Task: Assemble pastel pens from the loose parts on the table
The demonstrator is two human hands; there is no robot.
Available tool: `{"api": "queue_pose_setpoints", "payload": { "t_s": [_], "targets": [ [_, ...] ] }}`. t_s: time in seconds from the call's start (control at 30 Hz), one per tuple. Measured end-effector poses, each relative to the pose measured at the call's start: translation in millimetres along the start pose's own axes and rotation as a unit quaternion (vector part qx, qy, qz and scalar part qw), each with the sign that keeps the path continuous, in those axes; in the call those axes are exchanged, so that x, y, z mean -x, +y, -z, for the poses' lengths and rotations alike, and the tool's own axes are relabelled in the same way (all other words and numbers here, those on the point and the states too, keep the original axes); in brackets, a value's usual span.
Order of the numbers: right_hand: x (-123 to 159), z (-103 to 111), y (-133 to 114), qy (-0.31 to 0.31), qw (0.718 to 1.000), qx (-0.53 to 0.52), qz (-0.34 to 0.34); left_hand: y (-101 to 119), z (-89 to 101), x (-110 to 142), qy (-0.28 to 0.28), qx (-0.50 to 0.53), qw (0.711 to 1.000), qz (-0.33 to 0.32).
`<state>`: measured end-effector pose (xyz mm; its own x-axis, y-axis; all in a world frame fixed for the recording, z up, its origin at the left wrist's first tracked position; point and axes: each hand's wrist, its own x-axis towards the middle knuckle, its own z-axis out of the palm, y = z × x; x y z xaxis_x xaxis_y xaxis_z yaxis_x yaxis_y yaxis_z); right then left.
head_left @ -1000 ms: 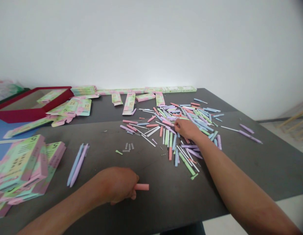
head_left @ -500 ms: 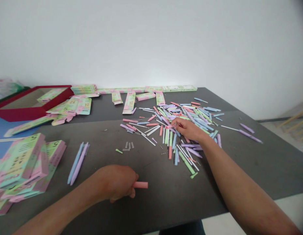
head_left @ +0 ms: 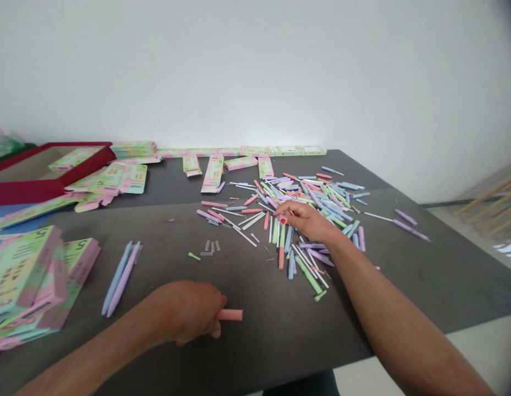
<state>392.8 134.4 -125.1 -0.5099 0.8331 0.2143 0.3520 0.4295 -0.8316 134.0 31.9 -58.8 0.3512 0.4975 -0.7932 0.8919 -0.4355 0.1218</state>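
Observation:
My left hand (head_left: 191, 311) is closed around a pink pen barrel (head_left: 231, 314), whose end sticks out to the right above the near part of the table. Over a pile of loose pen parts (head_left: 321, 198), my right hand (head_left: 307, 220) pinches a second pink pen part (head_left: 283, 220), its round end turned toward me. Fingers hide most of that part. Around the right hand lie barrels in pink, green, blue and purple, along with white refills (head_left: 253, 221). A blue pen (head_left: 117, 278) and a purple pen (head_left: 125, 278) lie side by side left of my left hand.
Small clear pieces (head_left: 209, 247) and a green clip (head_left: 194, 256) lie mid-table. Printed pen boxes (head_left: 28, 275) are stacked at left, with flattened boxes (head_left: 115, 179) behind. A red tray (head_left: 28, 190) stands back left. More boxes (head_left: 214, 152) line the wall.
The view has turned slightly right. The pink part in my right hand has swung from pointing left to facing me end-on. My left hand keeps its hold on the barrel.

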Motion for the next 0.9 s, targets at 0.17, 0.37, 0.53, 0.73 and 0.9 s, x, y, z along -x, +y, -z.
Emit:
{"api": "queue_pose_setpoints", "payload": {
  "t_s": [0.17, 0.37, 0.53, 0.73, 0.9],
  "targets": [
    [0.0, 0.3, -0.4, 0.007, 1.0, 0.028, -0.003, 1.6, 1.0, 0.8, 0.004, -0.007, 1.0, 0.018],
    [-0.9, 0.5, 2.1, 0.01, 1.0, 0.027, 0.012, 1.1, 1.2, -0.7, -0.009, -0.008, 1.0, 0.026],
    [-1.3, -3.0, 11.3, 0.028, 0.999, -0.038, 0.011, 4.8, 3.7, 3.5, -0.014, 0.004, 0.999, 0.031],
    [-1.2, -9.7, 12.7, 0.004, 0.99, -0.137, -0.038, 4.0, 2.7, 2.4, -0.005, -0.036, 0.999, 0.019],
    [-5.2, -18.5, 5.5, -0.008, 0.936, -0.345, -0.069, 1.7, 1.4, 1.4, -0.018, -0.021, 0.999, 0.02]
  ]
}}
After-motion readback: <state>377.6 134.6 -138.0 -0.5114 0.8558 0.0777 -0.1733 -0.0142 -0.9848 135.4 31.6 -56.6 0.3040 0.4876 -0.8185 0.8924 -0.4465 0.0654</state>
